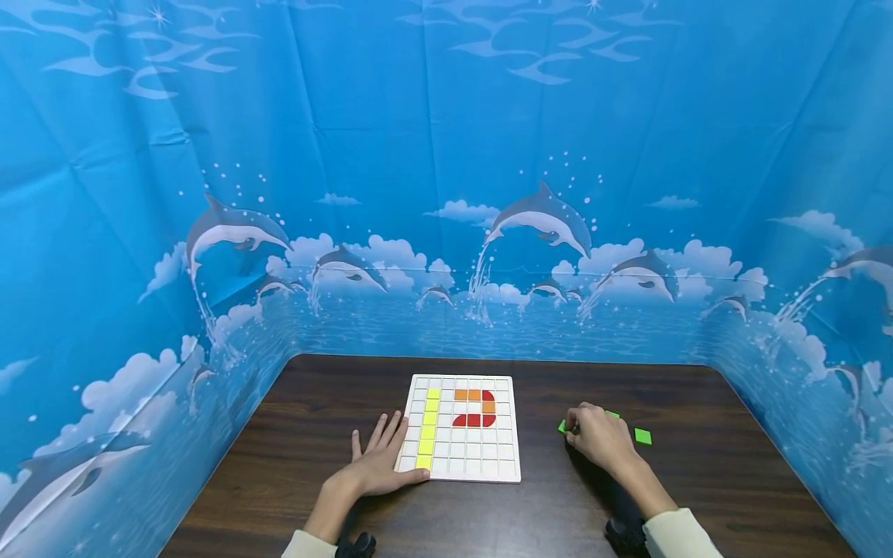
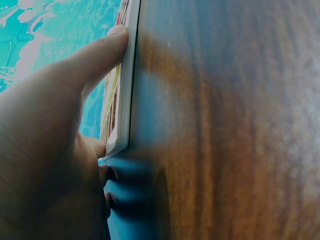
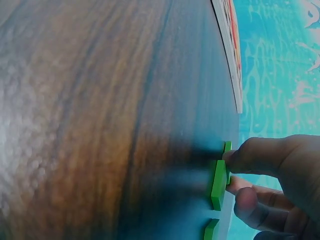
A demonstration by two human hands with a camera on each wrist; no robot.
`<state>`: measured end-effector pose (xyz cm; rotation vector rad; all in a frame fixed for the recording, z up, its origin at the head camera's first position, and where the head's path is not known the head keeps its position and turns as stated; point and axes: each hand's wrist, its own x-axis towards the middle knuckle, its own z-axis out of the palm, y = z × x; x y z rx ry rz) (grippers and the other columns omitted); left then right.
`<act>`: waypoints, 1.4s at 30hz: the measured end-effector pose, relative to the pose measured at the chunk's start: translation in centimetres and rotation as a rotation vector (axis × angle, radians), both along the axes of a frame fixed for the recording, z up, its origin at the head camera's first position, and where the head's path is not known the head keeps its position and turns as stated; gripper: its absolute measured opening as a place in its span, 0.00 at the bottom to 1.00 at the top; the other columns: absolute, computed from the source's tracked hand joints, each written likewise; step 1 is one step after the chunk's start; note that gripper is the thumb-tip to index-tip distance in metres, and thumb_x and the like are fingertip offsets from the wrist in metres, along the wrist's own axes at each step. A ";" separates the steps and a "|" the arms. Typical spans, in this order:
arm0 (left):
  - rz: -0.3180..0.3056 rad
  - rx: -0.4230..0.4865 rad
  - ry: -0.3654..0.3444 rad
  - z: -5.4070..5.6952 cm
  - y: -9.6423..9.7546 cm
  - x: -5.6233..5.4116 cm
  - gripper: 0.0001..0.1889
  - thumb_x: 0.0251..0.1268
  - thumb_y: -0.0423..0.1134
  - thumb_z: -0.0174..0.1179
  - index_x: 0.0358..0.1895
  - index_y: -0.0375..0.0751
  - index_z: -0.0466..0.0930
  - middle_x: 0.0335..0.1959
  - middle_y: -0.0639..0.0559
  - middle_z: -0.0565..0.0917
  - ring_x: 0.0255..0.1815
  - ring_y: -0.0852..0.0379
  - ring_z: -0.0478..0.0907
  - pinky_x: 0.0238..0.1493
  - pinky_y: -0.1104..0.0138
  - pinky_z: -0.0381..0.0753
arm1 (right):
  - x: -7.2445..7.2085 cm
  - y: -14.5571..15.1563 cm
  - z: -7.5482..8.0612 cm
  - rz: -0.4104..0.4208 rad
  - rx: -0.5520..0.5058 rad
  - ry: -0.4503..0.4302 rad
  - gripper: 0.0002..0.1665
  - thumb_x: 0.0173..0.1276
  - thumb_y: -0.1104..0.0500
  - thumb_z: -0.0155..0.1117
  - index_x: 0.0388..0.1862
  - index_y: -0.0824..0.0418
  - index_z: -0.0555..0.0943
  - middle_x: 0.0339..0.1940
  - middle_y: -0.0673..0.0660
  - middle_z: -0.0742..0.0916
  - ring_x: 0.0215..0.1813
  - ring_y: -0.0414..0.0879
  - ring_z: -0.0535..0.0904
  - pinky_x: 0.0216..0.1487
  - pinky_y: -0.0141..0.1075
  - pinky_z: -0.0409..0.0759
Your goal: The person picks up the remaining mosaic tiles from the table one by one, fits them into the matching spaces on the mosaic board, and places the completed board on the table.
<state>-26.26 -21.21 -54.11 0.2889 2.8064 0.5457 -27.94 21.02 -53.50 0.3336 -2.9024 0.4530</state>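
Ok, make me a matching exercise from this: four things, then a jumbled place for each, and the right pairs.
1. Left hand
2. Right hand
3. Yellow tiles
4. Orange tiles

A. On the white board, beside red pieces
B. Off the board, touching a green tile
C. On the board, in a single straight column
D. At the board's left edge

Pairs: 1-D, 2-B, 3-C, 4-A

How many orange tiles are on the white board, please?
3. The first orange tile and second orange tile lie side by side on the white board, left of the topmost red tile; the third orange tile is directly below that. None seems hidden.
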 end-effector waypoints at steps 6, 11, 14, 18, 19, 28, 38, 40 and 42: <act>-0.001 -0.001 0.005 0.1 0.0 0.1 0.63 0.61 0.79 0.61 0.89 0.46 0.47 0.91 0.45 0.45 0.91 0.39 0.38 0.78 0.22 0.29 | -0.1 0.0 -0.1 0.010 0.006 0.017 0.07 0.62 0.62 0.81 0.31 0.52 0.88 0.34 0.51 0.86 0.28 0.41 0.78 0.26 0.39 0.77; 0.002 -0.002 0.000 -0.1 0.0 0.0 0.63 0.60 0.80 0.60 0.89 0.46 0.46 0.91 0.45 0.45 0.92 0.39 0.37 0.78 0.23 0.28 | -0.2 0.0 -0.1 0.014 0.002 0.018 0.07 0.63 0.63 0.80 0.31 0.52 0.89 0.35 0.51 0.87 0.26 0.39 0.76 0.25 0.37 0.74; 0.000 0.013 -0.006 -0.3 -0.1 -0.2 0.65 0.58 0.82 0.60 0.89 0.46 0.46 0.91 0.45 0.44 0.92 0.39 0.36 0.78 0.23 0.25 | -0.2 -0.1 0.0 0.019 0.005 0.024 0.07 0.63 0.63 0.79 0.31 0.52 0.88 0.35 0.51 0.87 0.24 0.39 0.74 0.24 0.35 0.72; -0.006 0.032 -0.015 -0.7 -0.2 -0.3 0.67 0.56 0.85 0.57 0.89 0.47 0.44 0.91 0.46 0.42 0.92 0.40 0.33 0.77 0.24 0.22 | -0.2 -0.1 0.1 0.022 0.003 0.022 0.08 0.63 0.64 0.79 0.30 0.52 0.88 0.36 0.51 0.87 0.24 0.39 0.73 0.23 0.35 0.71; -0.006 0.032 -0.015 -0.7 -0.2 -0.3 0.67 0.56 0.85 0.57 0.89 0.47 0.44 0.91 0.46 0.42 0.92 0.40 0.33 0.77 0.24 0.22 | -0.2 -0.1 0.1 0.023 0.001 0.020 0.08 0.62 0.64 0.79 0.30 0.52 0.88 0.37 0.51 0.87 0.24 0.39 0.73 0.24 0.35 0.71; -0.005 -0.007 0.002 -0.1 0.0 0.0 0.63 0.60 0.81 0.60 0.89 0.46 0.46 0.91 0.46 0.45 0.92 0.39 0.37 0.78 0.23 0.29 | -0.3 -0.2 0.0 0.034 -0.007 0.021 0.08 0.62 0.62 0.79 0.29 0.51 0.87 0.39 0.51 0.89 0.27 0.39 0.74 0.25 0.37 0.73; -0.008 0.032 0.010 -0.2 0.0 -0.1 0.64 0.59 0.80 0.61 0.89 0.43 0.47 0.91 0.42 0.45 0.91 0.37 0.37 0.77 0.23 0.25 | -0.3 -1.3 0.1 0.062 -0.017 0.035 0.08 0.60 0.62 0.80 0.29 0.50 0.89 0.45 0.50 0.90 0.26 0.37 0.74 0.24 0.35 0.71; -0.009 0.028 0.009 -0.3 0.0 -0.1 0.64 0.60 0.80 0.61 0.89 0.43 0.47 0.91 0.43 0.45 0.91 0.37 0.37 0.77 0.23 0.26 | -0.3 -1.5 0.1 0.069 -0.011 0.040 0.08 0.60 0.61 0.80 0.29 0.49 0.88 0.44 0.50 0.90 0.25 0.37 0.73 0.24 0.35 0.71; -0.009 0.026 0.015 -0.3 -0.1 -0.1 0.64 0.59 0.81 0.61 0.89 0.44 0.48 0.91 0.43 0.46 0.91 0.38 0.38 0.78 0.23 0.27 | -0.4 -1.9 0.0 0.075 -0.009 0.050 0.08 0.60 0.61 0.81 0.28 0.49 0.88 0.43 0.49 0.89 0.25 0.37 0.73 0.25 0.34 0.70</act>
